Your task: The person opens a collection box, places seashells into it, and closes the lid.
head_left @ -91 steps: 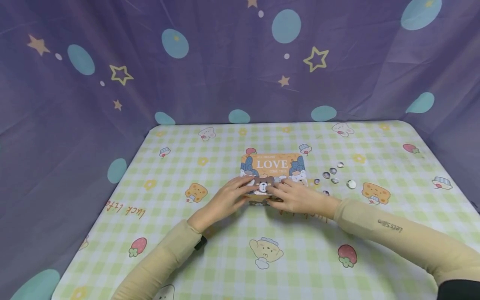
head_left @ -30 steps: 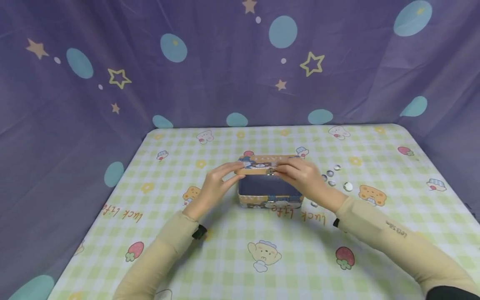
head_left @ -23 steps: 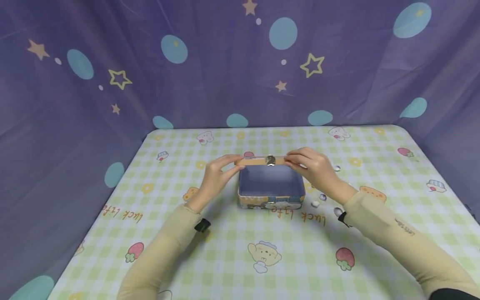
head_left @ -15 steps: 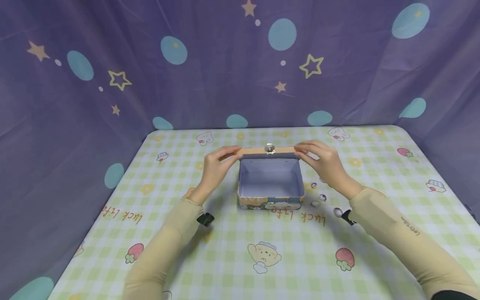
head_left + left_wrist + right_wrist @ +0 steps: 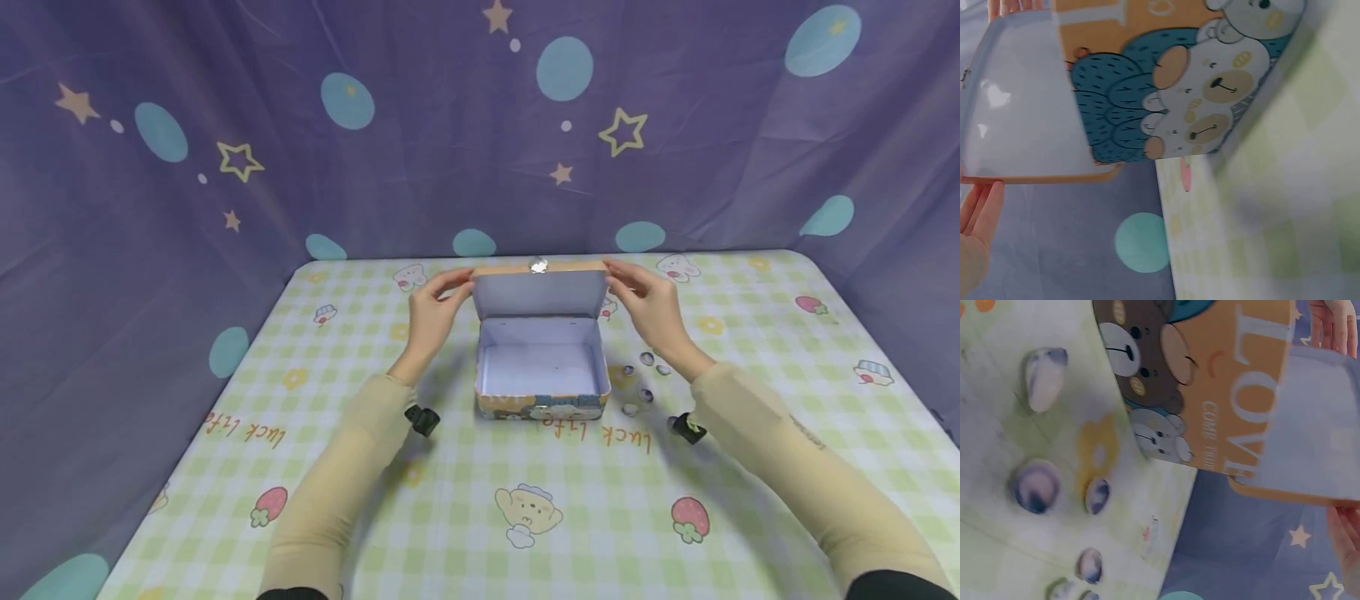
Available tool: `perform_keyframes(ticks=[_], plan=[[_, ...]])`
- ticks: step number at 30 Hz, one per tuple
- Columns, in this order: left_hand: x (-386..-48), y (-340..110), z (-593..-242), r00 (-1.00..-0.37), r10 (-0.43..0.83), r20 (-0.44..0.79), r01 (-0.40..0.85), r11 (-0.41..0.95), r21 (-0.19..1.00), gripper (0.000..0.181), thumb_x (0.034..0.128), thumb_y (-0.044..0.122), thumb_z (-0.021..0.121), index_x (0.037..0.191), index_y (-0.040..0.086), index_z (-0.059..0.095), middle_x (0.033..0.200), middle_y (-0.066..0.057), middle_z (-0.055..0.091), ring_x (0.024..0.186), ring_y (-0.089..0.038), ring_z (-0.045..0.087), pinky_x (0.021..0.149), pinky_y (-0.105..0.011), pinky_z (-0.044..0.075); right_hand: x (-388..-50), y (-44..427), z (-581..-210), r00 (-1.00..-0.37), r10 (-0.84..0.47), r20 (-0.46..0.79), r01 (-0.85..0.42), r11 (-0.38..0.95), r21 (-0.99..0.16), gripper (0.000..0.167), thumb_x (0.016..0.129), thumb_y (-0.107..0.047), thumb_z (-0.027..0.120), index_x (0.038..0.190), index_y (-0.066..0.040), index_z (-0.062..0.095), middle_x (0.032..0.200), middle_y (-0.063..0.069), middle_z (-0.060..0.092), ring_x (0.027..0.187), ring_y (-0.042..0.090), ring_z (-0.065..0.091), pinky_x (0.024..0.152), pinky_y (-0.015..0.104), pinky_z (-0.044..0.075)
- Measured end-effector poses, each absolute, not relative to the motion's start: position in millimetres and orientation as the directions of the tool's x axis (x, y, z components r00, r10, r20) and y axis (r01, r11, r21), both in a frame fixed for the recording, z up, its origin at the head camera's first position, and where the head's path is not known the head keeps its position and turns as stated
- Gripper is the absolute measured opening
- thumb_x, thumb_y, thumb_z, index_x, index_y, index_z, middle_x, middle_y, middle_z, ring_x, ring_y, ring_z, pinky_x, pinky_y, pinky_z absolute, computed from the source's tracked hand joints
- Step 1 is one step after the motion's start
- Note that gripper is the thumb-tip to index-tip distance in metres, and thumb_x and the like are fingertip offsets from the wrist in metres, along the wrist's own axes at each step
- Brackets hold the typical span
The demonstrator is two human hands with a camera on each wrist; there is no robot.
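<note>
A rectangular tin box (image 5: 506,408) with orange and blue bear artwork stands on the table, its grey-white inside bare. Its hinged lid (image 5: 538,293) is raised about upright, with a metal clasp (image 5: 538,265) at the top edge. My left hand (image 5: 431,317) holds the lid's upper left corner between thumb and fingers. At the upper right corner, my right hand (image 5: 654,312) holds the lid likewise. In the left wrist view, the left fingers (image 5: 988,212) touch the lid's rim. Fingers of the right hand (image 5: 1344,540) meet the opposite side in the right wrist view.
Several small seashells (image 5: 1036,486) lie right of the tin, below the right forearm. The table has a green-checked cloth (image 5: 450,508) with printed cartoons. Behind it hangs a purple curtain (image 5: 450,167). Each wrist wears a black camera (image 5: 425,421).
The tin was closed three seconds ago with both hands on its front. Both hands have since swung the lid up and back, moving apart to its corners and exposing the inside.
</note>
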State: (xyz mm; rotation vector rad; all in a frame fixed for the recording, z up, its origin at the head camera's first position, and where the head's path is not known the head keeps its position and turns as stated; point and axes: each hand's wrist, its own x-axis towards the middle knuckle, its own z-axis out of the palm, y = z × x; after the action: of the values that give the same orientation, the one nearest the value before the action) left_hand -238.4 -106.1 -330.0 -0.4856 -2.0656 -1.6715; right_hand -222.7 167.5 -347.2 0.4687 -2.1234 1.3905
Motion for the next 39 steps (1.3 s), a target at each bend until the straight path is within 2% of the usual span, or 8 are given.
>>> perform_keyframes(ticks=[5,8,16,21,27,34,37,39], plan=[[-248.3,-104.5,-341.0,-0.862,-0.015,0.507,0.497,0.177,0.849,0.029,0.0767,-0.009,0.061,0.105,-0.011,0.059,0.092,-0.029,0.061,0.083,-0.035,0.061,0.071,-0.023,0.055,-238.5,168.0,-373.3,-0.836,0.054,0.546,-0.47,0.442,-0.764,0.034,0.084,-0.002,0.057,0.118,0.002,0.054,0.098,0.023,0.063,0.082,0.03,0.063,0.069,0.006,0.049],[-251.9,-103.1,-349.3,-0.888,-0.021,0.459,0.449,0.169,0.877,0.03,0.0764,-0.01,0.061,0.106,-0.011,0.058,0.091,-0.03,0.061,0.083,-0.037,0.06,0.071,-0.022,0.055,-241.4,166.1,-382.7,-0.866,0.072,0.495,-0.421,0.426,-0.8,0.035,0.083,0.001,0.058,0.117,0.006,0.053,0.099,0.026,0.061,0.085,0.034,0.062,0.069,0.006,0.049],[-266.7,-103.2,-376.4,-0.917,-0.007,0.398,0.392,0.155,0.907,0.032,0.0761,-0.013,0.06,0.107,-0.014,0.056,0.09,-0.033,0.059,0.081,-0.04,0.059,0.068,-0.029,0.057,-251.1,165.8,-393.5,-0.908,0.055,0.416,-0.357,0.42,-0.835,0.035,0.083,0.004,0.056,0.117,0.009,0.051,0.096,0.027,0.061,0.084,0.035,0.061,0.064,0.007,0.05],[-284.5,-104.6,-393.1,-0.934,-0.01,0.357,0.348,0.192,0.917,0.034,0.0776,-0.01,0.059,0.111,-0.009,0.056,0.094,-0.029,0.06,0.081,-0.035,0.061,0.065,-0.027,0.057,-260.7,168.2,-393.5,-0.94,0.013,0.34,-0.303,0.423,-0.854,0.04,0.083,0.005,0.054,0.123,0.007,0.047,0.098,0.028,0.06,0.085,0.036,0.061,0.066,0.014,0.054],[-291.6,-104.0,-393.9,-0.957,0.001,0.289,0.283,0.213,0.935,0.036,0.0772,-0.011,0.058,0.113,-0.008,0.056,0.096,-0.028,0.06,0.08,-0.03,0.061,0.064,-0.026,0.057,-269.6,170.1,-390.8,-0.978,-0.009,0.211,-0.199,0.372,-0.907,0.042,0.084,0.006,0.052,0.125,0.008,0.043,0.103,0.031,0.057,0.087,0.038,0.059,0.068,0.021,0.055],[-284.5,-104.5,-384.6,-0.981,0.072,0.181,0.193,0.212,0.958,0.04,0.0779,-0.014,0.054,0.118,-0.012,0.049,0.109,-0.031,0.054,0.089,-0.039,0.057,0.074,-0.041,0.055,-273.3,171.9,-391.9,-0.994,-0.053,0.092,-0.105,0.33,-0.938,0.044,0.084,0.007,0.05,0.127,0.01,0.038,0.11,0.033,0.052,0.092,0.038,0.056,0.072,0.024,0.055],[-293.5,-108.3,-395.0,-0.985,0.084,0.149,0.164,0.223,0.961,0.041,0.0779,-0.01,0.058,0.118,-0.007,0.052,0.113,-0.024,0.055,0.087,-0.034,0.06,0.073,-0.037,0.056,-275.9,174.0,-393.6,-0.995,-0.091,0.034,-0.059,0.287,-0.956,0.045,0.085,0.006,0.049,0.128,0.011,0.036,0.117,0.032,0.048,0.096,0.036,0.055,0.076,0.026,0.054],[-310.2,-114.5,-414.7,-0.98,0.117,0.161,0.182,0.191,0.965,0.043,0.0767,-0.003,0.064,0.118,0.001,0.055,0.114,-0.015,0.057,0.081,-0.027,0.063,0.069,-0.03,0.057,-277.4,175.9,-394.6,-0.992,-0.122,-0.008,-0.025,0.261,-0.965,0.047,0.086,0.006,0.048,0.13,0.01,0.033,0.121,0.032,0.045,0.097,0.032,0.055,0.08,0.026,0.052]])
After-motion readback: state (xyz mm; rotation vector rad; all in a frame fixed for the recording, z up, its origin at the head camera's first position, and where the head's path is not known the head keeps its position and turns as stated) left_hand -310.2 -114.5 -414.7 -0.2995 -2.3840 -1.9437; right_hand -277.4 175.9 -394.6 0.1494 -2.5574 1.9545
